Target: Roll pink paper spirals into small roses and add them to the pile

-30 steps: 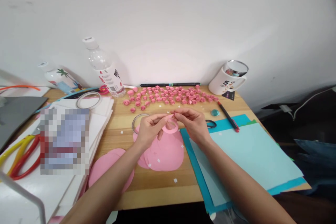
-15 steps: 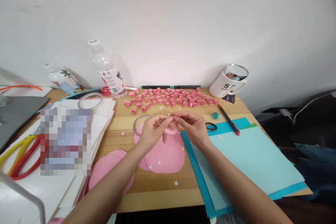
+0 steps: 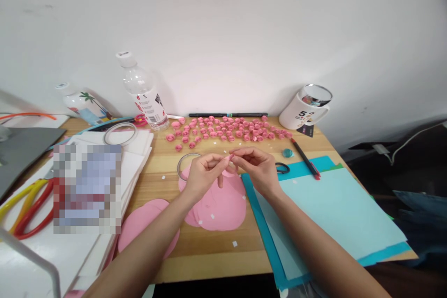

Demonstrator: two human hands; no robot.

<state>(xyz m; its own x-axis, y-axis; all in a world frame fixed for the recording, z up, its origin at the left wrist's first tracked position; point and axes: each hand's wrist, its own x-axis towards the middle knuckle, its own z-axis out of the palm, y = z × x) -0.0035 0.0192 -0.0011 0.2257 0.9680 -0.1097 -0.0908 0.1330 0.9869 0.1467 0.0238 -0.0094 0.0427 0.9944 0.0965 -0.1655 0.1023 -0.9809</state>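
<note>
Between the fingertips of my left hand (image 3: 206, 172) and my right hand (image 3: 257, 167) is a pink paper strip (image 3: 231, 159), pinched from both sides and partly hidden by the fingers. A curl of it hangs below the pinch. Under my hands lie stacked pink paper circles (image 3: 223, 209) with small white scraps on them. Beyond, rows of small rolled pink paper roses (image 3: 223, 128) cover the back of the table. A tape roll (image 3: 179, 167) lies partly behind my left hand, and a black scissors handle (image 3: 287, 168) shows just right of my right hand.
More pink circles (image 3: 139, 228) lie at left beside stacked white paper (image 3: 139, 158) and red-yellow scissors (image 3: 31, 209). Blue paper sheets (image 3: 335, 214) spread at right, with a pen (image 3: 305, 158) above. A bottle (image 3: 146, 98) and white mug (image 3: 300, 111) stand near the wall.
The hanging pink loop looks smaller and drawn closer to my fingertips. Both hands stay nearly in place, still pinching the strip.
</note>
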